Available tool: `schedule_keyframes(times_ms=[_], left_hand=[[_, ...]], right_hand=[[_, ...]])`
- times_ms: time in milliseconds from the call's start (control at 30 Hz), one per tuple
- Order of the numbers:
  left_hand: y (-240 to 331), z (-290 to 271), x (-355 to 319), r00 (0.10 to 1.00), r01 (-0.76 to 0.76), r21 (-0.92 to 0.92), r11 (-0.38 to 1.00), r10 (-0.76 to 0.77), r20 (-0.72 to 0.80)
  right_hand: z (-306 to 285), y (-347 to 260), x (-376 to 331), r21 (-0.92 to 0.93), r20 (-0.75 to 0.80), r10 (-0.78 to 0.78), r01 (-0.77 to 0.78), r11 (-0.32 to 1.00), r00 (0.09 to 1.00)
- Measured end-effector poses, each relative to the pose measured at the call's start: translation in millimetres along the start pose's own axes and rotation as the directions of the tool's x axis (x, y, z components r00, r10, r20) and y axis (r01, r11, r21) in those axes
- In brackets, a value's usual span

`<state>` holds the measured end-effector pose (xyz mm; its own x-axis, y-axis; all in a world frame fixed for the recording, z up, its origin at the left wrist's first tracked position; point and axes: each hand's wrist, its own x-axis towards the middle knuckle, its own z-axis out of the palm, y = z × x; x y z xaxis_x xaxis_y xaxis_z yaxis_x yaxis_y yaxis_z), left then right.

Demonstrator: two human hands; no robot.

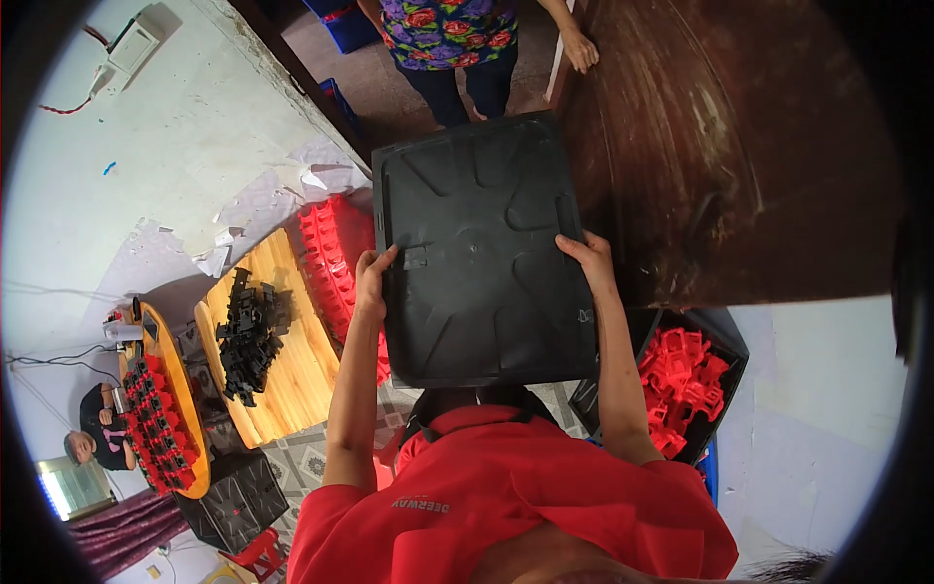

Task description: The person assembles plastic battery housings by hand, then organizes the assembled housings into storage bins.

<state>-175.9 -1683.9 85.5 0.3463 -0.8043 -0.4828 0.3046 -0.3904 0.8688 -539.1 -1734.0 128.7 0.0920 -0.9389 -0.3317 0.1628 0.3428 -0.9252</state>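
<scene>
A large black plastic box (462,273) with a ribbed, lid-like top is held level in front of my body. My left hand (373,277) grips its left side, the thumb lying over the top rim. On the opposite side my right hand (590,261) has the same hold, thumb on top and the other fingers hidden below the edge. What the box contains cannot be seen. Below my right forearm stands an open black bin (732,387) with red plastic parts (684,375) in it.
Left are a wooden table (304,375) with black plastic parts (251,331) and an orange-edged table (191,428) carrying red-and-black pieces; a person (102,423) is beside it. Red trays (331,243) lean at the wall. Ahead, another person (452,49) stands in the doorway by a brown door (720,165).
</scene>
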Motion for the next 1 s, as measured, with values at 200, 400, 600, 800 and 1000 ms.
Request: schedule_keyframes(times_ms=[200,400,600,800,1000], left_hand=[[19.3,20.5,46.5,0.999,-0.024,-0.045,0.999,0.022,-0.038],[26.7,23.6,113.2,0.998,-0.003,-0.11,0.994,-0.004,-0.063],[46.4,34.3,158.8,0.986,-0.033,-0.01,0.999,0.031,-0.165],[12.1,57.7,192.3,0.96,-0.041,-0.015,0.999,0.035,-0.279],[1.0,93.2,168.3,0.92,-0.033,-0.081,0.996,-0.002,-0.392]], right_hand=[[8.9,-22.4,60.0,-0.064,0.008,-0.024,0.024,0.998,1.0],[37.0,-49.6,125.6,-0.142,0.012,0.143,-0.14,0.98,0.99],[51.8,-43.1,201.9,-0.219,-0.019,0.082,-0.084,0.972,0.996],[34.1,-40.5,263.4,-0.344,-0.011,0.032,-0.034,0.938,0.999],[21.2,-60.3,300.0,-0.359,0.131,0.143,-0.087,0.929,0.981]])
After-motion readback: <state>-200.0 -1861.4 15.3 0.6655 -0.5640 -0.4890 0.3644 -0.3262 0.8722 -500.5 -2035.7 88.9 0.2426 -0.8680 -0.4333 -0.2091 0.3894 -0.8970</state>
